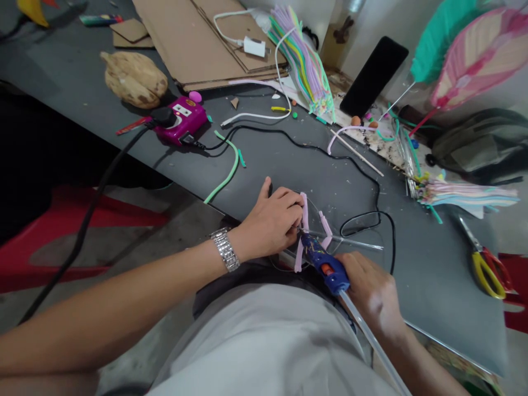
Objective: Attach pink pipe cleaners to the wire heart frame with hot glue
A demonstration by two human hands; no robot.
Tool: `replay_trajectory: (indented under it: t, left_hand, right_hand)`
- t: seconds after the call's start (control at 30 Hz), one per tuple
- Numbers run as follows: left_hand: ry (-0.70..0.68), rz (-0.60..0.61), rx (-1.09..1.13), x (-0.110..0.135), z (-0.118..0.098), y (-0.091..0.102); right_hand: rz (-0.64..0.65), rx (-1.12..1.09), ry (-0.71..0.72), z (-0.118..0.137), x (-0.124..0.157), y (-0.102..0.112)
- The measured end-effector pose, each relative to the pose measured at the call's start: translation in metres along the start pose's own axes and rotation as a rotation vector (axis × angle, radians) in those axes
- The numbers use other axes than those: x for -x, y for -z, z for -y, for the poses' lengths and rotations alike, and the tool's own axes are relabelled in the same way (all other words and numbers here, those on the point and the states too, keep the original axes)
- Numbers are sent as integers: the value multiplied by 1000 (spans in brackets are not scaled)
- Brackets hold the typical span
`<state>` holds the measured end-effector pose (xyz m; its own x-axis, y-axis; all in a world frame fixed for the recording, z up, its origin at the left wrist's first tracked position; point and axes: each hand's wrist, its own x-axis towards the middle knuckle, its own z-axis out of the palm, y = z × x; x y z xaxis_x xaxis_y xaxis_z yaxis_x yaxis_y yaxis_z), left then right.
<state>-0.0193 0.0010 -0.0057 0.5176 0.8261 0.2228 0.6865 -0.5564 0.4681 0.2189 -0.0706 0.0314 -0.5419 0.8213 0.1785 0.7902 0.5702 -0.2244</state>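
My right hand (369, 286) is wrapped round a blue hot glue gun (333, 273), with a long clear glue stick (371, 335) standing out of its back end. The gun's nozzle points left, close to the fingertips of my left hand (274, 220). Those fingers are closed on a lilac pipe cleaner (304, 212) at the table's front edge; the exact grip is partly hidden. More lilac pieces (325, 224) sit around a thin wire loop beside the nozzle. A clear rod (358, 242) lies just behind the gun.
A black cord (297, 144) runs across the grey table from a purple power socket (181, 121). Bundled pipe cleaners (303, 66), cardboard (177, 38), a phone (373, 77) and a brown dried husk (134, 80) stand behind. Scissors (484, 264) lie at the right.
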Motion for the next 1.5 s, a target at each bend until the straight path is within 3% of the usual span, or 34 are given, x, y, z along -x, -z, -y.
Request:
replay_trajectory:
  t: [1.5]
  left_hand:
    - [-13,12,-17,-1,-1,2]
  right_hand:
    - [47,45,17,-5,0,-1]
